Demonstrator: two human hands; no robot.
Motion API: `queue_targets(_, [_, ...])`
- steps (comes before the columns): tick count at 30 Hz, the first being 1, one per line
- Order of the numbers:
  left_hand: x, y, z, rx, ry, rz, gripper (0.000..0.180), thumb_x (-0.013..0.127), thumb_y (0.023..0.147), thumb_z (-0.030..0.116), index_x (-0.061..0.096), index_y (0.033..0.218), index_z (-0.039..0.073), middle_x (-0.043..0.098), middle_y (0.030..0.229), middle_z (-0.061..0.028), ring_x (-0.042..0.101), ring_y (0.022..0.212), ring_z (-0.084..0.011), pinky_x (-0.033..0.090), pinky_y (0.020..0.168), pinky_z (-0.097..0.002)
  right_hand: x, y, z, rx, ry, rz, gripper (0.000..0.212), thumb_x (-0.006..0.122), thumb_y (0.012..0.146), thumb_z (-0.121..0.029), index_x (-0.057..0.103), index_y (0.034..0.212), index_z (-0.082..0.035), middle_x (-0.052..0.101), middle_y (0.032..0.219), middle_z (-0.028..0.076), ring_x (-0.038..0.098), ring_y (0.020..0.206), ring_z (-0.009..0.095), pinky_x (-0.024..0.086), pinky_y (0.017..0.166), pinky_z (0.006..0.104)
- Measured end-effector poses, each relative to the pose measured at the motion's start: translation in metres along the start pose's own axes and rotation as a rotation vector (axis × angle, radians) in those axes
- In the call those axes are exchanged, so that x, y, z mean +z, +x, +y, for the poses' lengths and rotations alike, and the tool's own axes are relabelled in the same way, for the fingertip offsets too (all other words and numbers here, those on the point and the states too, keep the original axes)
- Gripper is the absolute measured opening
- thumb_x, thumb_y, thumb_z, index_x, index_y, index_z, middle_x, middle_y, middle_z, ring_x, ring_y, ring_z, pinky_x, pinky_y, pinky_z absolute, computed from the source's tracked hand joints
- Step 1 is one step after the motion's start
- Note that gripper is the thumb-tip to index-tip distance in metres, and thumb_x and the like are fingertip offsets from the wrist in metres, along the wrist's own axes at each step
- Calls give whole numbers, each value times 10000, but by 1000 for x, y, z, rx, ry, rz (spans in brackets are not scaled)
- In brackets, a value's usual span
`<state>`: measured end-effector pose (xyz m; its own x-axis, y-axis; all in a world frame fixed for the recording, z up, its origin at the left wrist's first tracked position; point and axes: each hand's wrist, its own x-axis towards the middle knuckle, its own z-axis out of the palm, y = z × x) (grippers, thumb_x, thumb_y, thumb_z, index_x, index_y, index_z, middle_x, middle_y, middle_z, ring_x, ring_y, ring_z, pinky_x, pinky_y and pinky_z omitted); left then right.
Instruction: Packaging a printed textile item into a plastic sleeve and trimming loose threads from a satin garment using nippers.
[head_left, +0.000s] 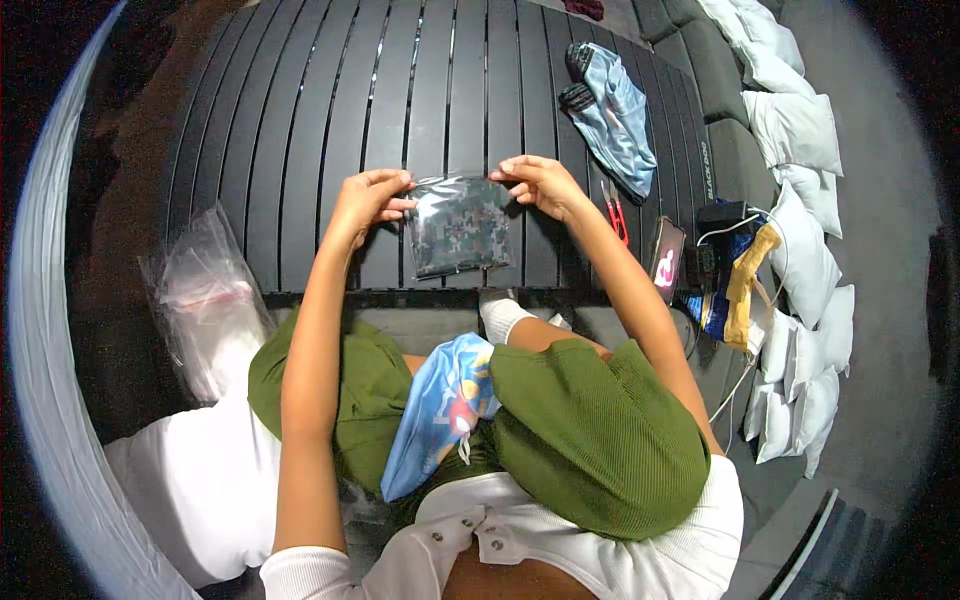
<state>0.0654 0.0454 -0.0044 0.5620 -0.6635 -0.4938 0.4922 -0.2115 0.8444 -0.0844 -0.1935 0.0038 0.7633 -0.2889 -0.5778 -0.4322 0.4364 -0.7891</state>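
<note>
A clear plastic bag (pixel 432 195) with a folded dark camouflage cloth (pixel 462 235) inside lies flat at the table's near edge. My left hand (pixel 375 203) pinches the bag's upper left corner between thumb and fingers. At the opposite upper corner, my right hand (pixel 540 186) grips the plastic in the same way. The camouflage cloth fills most of the bag below both hands. A light blue printed cloth (pixel 448 405) with a white cord end rests on my lap.
On the slatted black table (pixel 300 130) lie a blue cloth item (pixel 612 110) with dark trim, red-handled scissors (pixel 617 215) and a phone (pixel 667 255). Clear plastic bags (pixel 205 315) sit at my left. White stuffed packets (pixel 800 130) line the right side, near a blue-and-yellow package (pixel 745 290).
</note>
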Motion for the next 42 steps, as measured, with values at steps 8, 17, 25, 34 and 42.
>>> queue_targets(8, [-4, -1, 3, 52, 177, -32, 189, 603, 807, 124, 604, 944, -6, 641, 819, -66, 620, 595, -104, 415, 422, -158, 1, -3, 7, -167, -121, -87, 178, 606, 804, -144, 586, 897, 6, 639, 906, 119, 560, 467, 95, 459, 416, 193])
queue_targets(17, [-7, 0, -1, 153, 286, -94, 124, 603, 807, 89, 606, 896, 2, 635, 746, -63, 600, 564, -84, 405, 403, -169, -2, -9, 9, -211, -228, -110, 116, 607, 789, -66, 576, 865, 17, 638, 938, 126, 578, 460, 119, 461, 389, 199])
queue_targets(25, [-16, 0, -2, 177, 300, -172, 123, 602, 805, 77, 611, 895, -7, 638, 775, -65, 598, 568, -90, 422, 408, -181, -3, -9, 9, -226, -270, -160, 114, 597, 800, -64, 587, 876, 21, 636, 917, 117, 602, 523, 134, 481, 438, 214])
queue_targets(34, [-4, -2, 8, -3, 59, -74, 364, 573, 838, 299, 598, 948, -47, 632, 905, -109, 625, 737, -155, 500, 619, -212, -14, -11, 12, -200, -144, -204, 263, 563, 832, -172, 596, 990, 35, 623, 963, 138, 644, 764, 200, 524, 624, 263])
queue_targets(42, [3, 0, -3, 25, 30, 14, 296, 612, 816, 226, 612, 924, -50, 635, 842, -94, 619, 745, -123, 490, 627, -179, 4, -11, 10, -91, 3, 32, 277, 587, 813, -188, 597, 953, 51, 628, 919, 134, 639, 766, 200, 525, 632, 257])
